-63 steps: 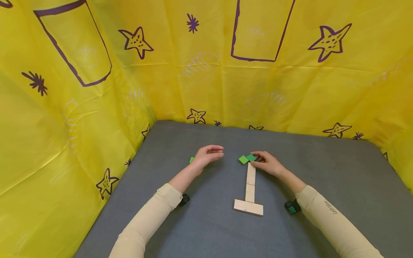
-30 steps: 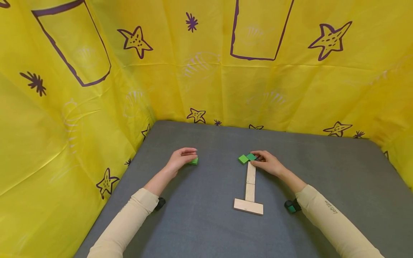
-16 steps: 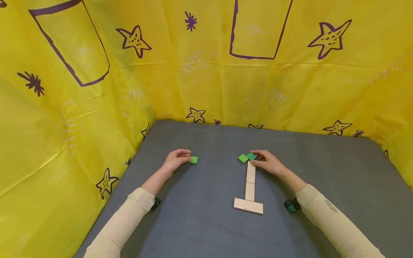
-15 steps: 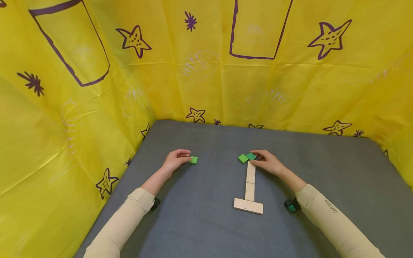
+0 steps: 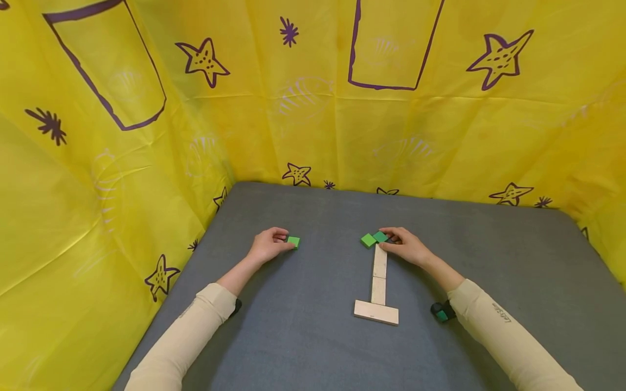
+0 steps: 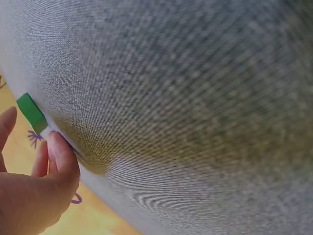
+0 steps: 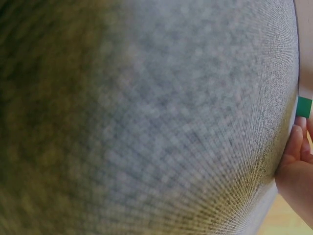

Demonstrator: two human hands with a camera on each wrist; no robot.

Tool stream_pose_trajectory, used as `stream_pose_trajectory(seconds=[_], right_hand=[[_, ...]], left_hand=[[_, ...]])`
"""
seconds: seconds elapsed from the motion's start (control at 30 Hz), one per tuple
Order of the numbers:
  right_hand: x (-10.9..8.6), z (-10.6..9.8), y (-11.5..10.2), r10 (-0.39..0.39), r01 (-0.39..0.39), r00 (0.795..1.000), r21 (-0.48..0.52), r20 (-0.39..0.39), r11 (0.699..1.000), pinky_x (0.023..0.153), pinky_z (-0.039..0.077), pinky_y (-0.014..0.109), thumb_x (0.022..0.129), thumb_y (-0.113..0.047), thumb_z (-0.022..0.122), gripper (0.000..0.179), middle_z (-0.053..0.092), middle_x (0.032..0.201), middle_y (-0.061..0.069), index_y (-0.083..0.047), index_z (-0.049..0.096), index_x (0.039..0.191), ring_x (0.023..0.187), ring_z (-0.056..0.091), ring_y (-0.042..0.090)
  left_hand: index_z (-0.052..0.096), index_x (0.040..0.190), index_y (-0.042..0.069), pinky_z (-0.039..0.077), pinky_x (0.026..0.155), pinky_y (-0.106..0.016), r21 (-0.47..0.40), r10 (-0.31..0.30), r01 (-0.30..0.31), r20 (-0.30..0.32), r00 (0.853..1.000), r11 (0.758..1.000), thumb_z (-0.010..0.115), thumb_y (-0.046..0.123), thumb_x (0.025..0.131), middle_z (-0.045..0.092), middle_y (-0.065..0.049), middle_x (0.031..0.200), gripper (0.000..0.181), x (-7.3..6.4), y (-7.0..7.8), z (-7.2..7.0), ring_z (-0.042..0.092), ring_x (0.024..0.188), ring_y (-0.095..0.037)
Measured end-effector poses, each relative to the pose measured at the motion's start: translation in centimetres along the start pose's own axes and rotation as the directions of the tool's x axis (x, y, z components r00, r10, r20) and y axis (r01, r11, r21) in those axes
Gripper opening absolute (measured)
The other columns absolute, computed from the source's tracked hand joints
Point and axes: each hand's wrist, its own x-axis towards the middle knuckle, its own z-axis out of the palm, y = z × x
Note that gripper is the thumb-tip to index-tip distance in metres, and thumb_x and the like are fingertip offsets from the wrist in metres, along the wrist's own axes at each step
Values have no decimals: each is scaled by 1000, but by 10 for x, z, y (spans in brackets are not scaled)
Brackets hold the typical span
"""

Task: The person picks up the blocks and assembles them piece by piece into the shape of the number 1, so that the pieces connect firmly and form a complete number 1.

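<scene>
In the head view, a light green block (image 5: pixel 293 242) lies on the left of the grey table. My left hand (image 5: pixel 268 244) is beside it, thumb by its near side and fingers behind; the left wrist view shows the green block (image 6: pixel 32 113) just beyond the spread fingertips. My right hand (image 5: pixel 407 246) pinches a darker green block (image 5: pixel 380 237) between thumb and fingers. That block touches a second light green block (image 5: pixel 369 240) on its left. Below them, two pale wooden planks (image 5: pixel 380 262) lie end to end, meeting a crosswise plank (image 5: pixel 376 312).
Yellow cloth (image 5: pixel 313 125) with purple drawings walls the back and sides of the grey table (image 5: pixel 313 347). A dark wrist camera (image 5: pixel 442 311) hangs under the right sleeve.
My left hand has moved left from mid-table to the lone green block, and its thumb has just come forward along the block's near side. The right hand stays put.
</scene>
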Motion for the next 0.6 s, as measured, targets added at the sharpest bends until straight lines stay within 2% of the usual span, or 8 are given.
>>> stream_pose_trajectory(seconds=[0.4, 0.6], right_hand=[[0, 1, -2, -5, 5, 1000, 7, -3, 1000, 86, 42, 40, 94, -23, 65, 47, 55, 114, 19, 0, 55, 134, 100, 50, 30], [0, 0, -2, -14, 14, 1000, 11, -1, 1000, 85, 43, 40, 95, -24, 65, 47, 55, 115, 19, 0, 55, 134, 100, 50, 30]], left_hand=[[69, 113, 1, 51, 80, -38, 137, 102, -95, -40, 994, 986, 83, 26, 78, 66, -12, 100, 46, 1, 1, 7, 60, 89, -24], [70, 111, 0, 51, 79, -39, 175, 135, -125, -46, 990, 977, 83, 27, 77, 65, -13, 101, 45, 1, 2, 9, 60, 88, -24]])
